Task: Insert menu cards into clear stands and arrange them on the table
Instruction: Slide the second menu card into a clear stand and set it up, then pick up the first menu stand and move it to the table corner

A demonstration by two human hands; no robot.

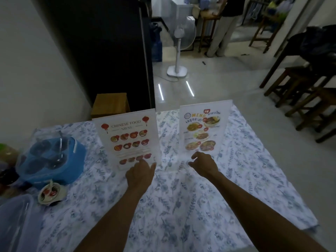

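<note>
Two clear stands with menu cards inside stand upright on the table with a blue floral cloth [181,206]. The left stand [127,137] holds a Chinese food menu with red lanterns. The right stand [203,130] holds a menu with orange lettering and dish photos. My left hand [140,174] rests at the foot of the left stand, fingers touching its lower edge. My right hand [205,163] hovers at the base of the right stand, fingers spread and slightly curled, holding nothing.
At the left sit a blue tub under clear plastic [52,160], a small patterned bowl [51,194] and a clear plastic box [14,220]. A cardboard box [111,104], a white floor fan [179,51], wooden stools [300,88] and a standing person [225,24] lie beyond the table.
</note>
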